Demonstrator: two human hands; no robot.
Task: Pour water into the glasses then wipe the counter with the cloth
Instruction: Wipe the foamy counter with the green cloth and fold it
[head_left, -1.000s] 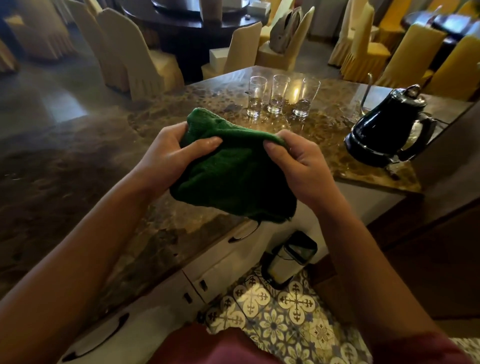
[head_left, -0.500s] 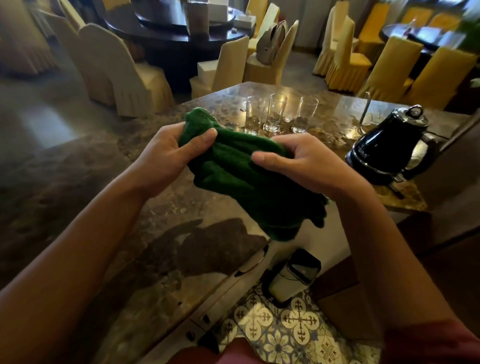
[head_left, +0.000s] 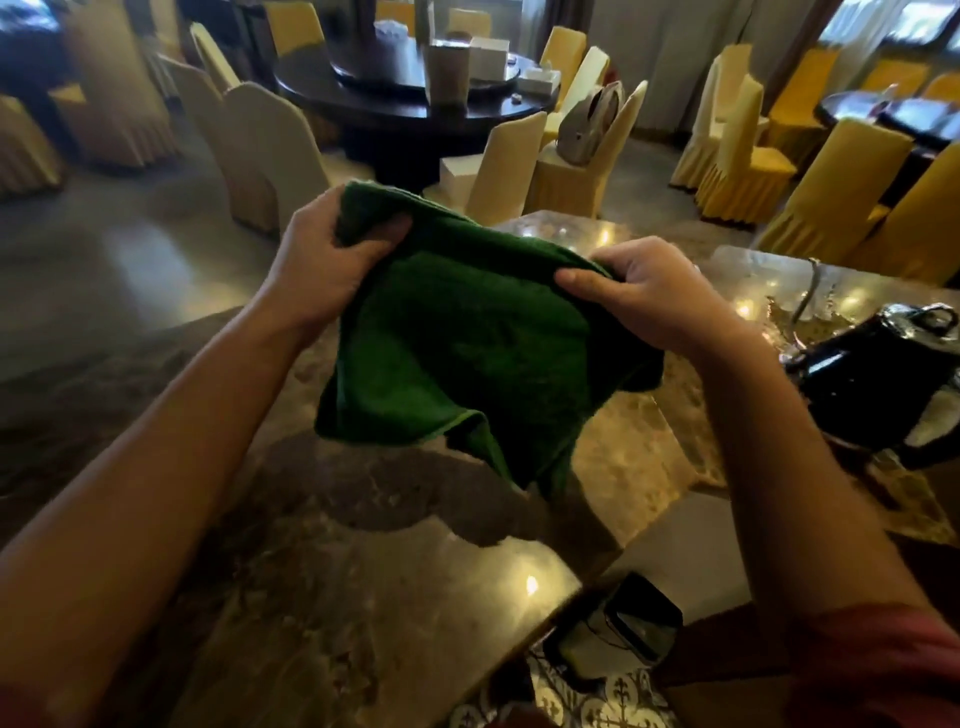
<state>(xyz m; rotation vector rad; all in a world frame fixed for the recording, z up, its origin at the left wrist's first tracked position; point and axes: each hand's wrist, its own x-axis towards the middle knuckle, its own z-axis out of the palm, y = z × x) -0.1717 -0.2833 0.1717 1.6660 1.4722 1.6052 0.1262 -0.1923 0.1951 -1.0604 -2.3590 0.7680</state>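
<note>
A dark green cloth (head_left: 462, 343) hangs spread between both hands above the brown marble counter (head_left: 363, 571). My left hand (head_left: 327, 260) grips its upper left corner. My right hand (head_left: 649, 291) pinches its upper right edge. The cloth's lower part droops free, off the counter, and casts a shadow on the stone. A black kettle (head_left: 878, 384) stands on the counter at the right edge. The glasses are hidden behind the cloth and my hands.
A thin metal faucet (head_left: 808, 291) rises just behind the kettle. A small dark bin (head_left: 623, 629) sits on the patterned floor below the counter's edge. Beyond the counter are covered chairs (head_left: 270, 150) and a round dark dining table (head_left: 415, 104).
My hands have lifted the cloth and drawn apart, spreading it out from a bunched fold. The view has tilted up, and the cloth now covers the glasses.
</note>
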